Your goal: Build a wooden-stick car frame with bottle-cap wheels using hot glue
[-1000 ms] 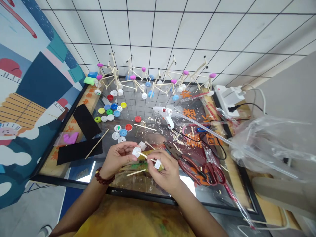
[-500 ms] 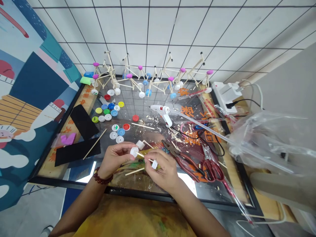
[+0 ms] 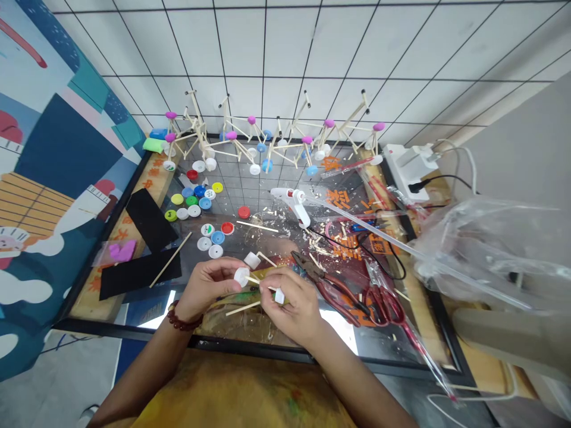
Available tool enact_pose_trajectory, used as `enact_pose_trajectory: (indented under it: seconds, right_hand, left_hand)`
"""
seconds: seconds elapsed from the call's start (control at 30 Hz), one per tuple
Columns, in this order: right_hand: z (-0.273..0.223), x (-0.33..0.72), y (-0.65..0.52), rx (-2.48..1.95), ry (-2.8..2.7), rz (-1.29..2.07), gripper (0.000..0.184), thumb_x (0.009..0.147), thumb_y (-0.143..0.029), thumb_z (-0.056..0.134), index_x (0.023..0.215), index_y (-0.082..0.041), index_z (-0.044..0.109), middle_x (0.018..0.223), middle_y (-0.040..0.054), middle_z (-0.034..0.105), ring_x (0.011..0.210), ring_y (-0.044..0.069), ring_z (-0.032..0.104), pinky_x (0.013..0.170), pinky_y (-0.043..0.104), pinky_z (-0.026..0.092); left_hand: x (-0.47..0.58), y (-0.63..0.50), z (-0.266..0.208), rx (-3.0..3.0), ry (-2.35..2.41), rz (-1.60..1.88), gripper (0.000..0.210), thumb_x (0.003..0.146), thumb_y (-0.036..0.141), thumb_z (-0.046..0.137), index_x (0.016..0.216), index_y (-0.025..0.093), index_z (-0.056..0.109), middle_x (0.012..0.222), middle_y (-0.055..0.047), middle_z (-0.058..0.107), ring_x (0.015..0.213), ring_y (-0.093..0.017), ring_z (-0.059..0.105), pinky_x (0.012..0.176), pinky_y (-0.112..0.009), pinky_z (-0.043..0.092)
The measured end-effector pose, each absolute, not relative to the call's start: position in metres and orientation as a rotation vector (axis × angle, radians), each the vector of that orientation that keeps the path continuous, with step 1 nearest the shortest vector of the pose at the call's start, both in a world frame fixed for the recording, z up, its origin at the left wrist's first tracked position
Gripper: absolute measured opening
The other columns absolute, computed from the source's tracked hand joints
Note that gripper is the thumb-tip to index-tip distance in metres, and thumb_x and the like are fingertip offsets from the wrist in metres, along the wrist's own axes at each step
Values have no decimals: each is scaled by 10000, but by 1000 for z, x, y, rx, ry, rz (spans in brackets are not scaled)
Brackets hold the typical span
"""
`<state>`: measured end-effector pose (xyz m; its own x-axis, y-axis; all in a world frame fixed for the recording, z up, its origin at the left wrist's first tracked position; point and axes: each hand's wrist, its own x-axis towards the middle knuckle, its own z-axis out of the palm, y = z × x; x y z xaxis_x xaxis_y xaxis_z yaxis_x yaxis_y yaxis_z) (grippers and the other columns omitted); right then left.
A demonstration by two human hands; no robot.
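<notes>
Between the thumb and fingers of my left hand (image 3: 206, 290) is a white bottle cap (image 3: 241, 276). My right hand (image 3: 294, 306) pinches a thin wooden stick (image 3: 253, 280), whose left end meets that cap. Against the right fingers shows a second white cap (image 3: 279, 296); how it joins the stick is hidden. Just beyond my hands lies another white cap (image 3: 252, 260), with a bent wooden piece (image 3: 266, 259) beside it. A loose stick (image 3: 243, 308) rests below, close to my right fingers.
Pliers (image 3: 328, 282) and red-handled scissors (image 3: 384, 303) lie to the right. A white glue gun (image 3: 292, 204) sits mid-table among wood scraps. Coloured caps (image 3: 191, 201) and black strips (image 3: 140, 273) are leftward. Several stick frames with caps (image 3: 267, 165) line the back, near a power strip (image 3: 405, 172).
The camera view has shifted very slightly. Both hands keep their hold on the cap and the stick, with hardly any movement.
</notes>
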<state>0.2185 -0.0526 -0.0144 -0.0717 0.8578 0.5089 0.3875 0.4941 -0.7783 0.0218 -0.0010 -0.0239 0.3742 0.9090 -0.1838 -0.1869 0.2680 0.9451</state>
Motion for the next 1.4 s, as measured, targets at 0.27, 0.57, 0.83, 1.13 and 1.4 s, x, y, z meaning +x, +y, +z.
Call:
enact_pose_trajectory:
  seconds: [0.27,0.57,0.83,1.13,1.4]
  right_hand:
    - [-17,220,-52,-1095,-1698,563,205,821,-42,595,937,-204,642,870,60,665,782,163,637,719,305,531]
    - [-10,219,-50,-1106,-1552,756,168,809,-48,597,838,-209,636,755,7,688,692,131,641,667,258,511]
    - [-18,219,-53,-1059,-1705,650,161,832,-61,585,895,-203,625,830,55,685,770,158,653,704,285,530]
    - [-8,214,-50,-1064,-1591,722,167,819,-55,583,864,-209,627,784,27,670,728,139,641,675,257,513]
    - [-17,213,-50,-1199,-1750,517,121,813,-109,603,843,-220,643,837,24,665,808,173,593,778,344,450]
  left_hand:
    - [21,-3,-27,1072,868,920,343,617,141,863,939,239,797,973,-53,765,847,-158,695,766,-221,553]
    - [22,-3,-11,1354,867,1004,390,546,127,896,907,242,806,923,-88,764,831,-197,694,749,-272,562]
    - [15,-4,-15,1415,936,912,350,578,162,889,908,242,806,907,-83,761,789,-185,694,701,-254,552]
    - [14,-6,-18,1288,938,1139,346,588,155,883,911,245,798,943,-64,758,862,-180,689,762,-249,554]
    - [4,1,-15,886,961,1379,334,631,239,868,951,210,777,1037,-72,756,881,-186,720,874,-307,568]
